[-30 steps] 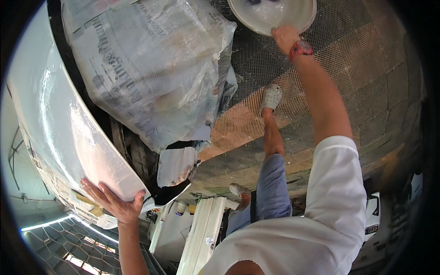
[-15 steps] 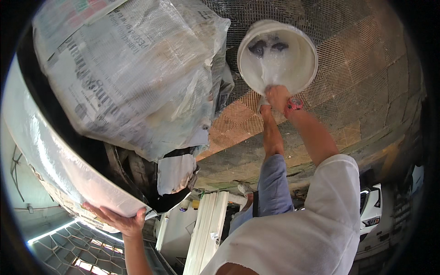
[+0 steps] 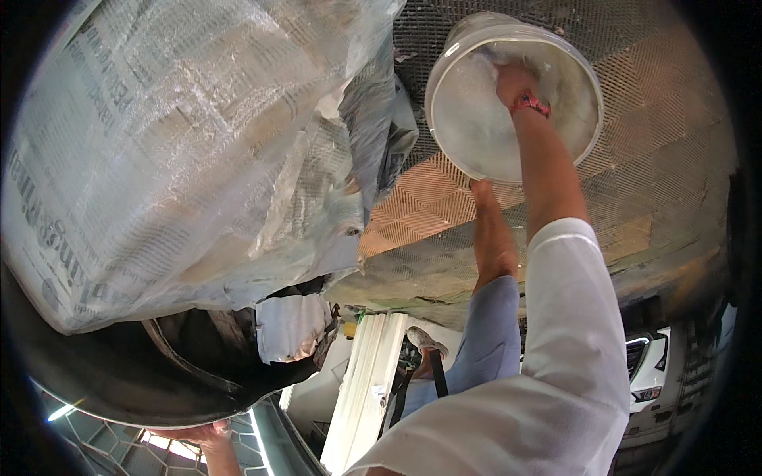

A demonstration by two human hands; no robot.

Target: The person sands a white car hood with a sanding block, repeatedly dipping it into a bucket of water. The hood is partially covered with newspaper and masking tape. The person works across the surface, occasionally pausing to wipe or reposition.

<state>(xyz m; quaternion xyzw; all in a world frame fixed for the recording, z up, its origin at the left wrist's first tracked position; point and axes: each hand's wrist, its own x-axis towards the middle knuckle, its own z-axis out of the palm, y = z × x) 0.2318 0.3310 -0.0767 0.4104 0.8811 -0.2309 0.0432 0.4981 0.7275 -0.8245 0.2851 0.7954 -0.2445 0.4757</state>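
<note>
A round white bucket [image 3: 436, 103] of cloudy, foamy water stands on the floor. My right hand [image 3: 516, 83], above a red watch, reaches down into it; its fingers are blurred in the water, so what they hold does not show. At the lower left, my left hand [image 3: 194, 435] rests against the lower edge of a curved car panel [image 3: 119, 397], its fingers stretched along it and partly hidden. Beside the panel bulges a large part covered in newspaper and clear plastic film [image 3: 198, 143]. Dark inner structure shows between panel and covering.
Ribbed floor mats [image 3: 429, 194] lie under the bucket. My leg [image 3: 494, 238] in grey-blue shorts stands close to it. Behind me are a white ridged panel [image 3: 361, 389] and a white car [image 3: 649, 369]. A crumpled silvery piece [image 3: 292, 327] sits below the plastic film.
My right hand has gone from the bucket's rim deep into the water, stirring up foam. The dark pieces inside no longer show. The view has shifted, bringing the covered part and bucket closer.
</note>
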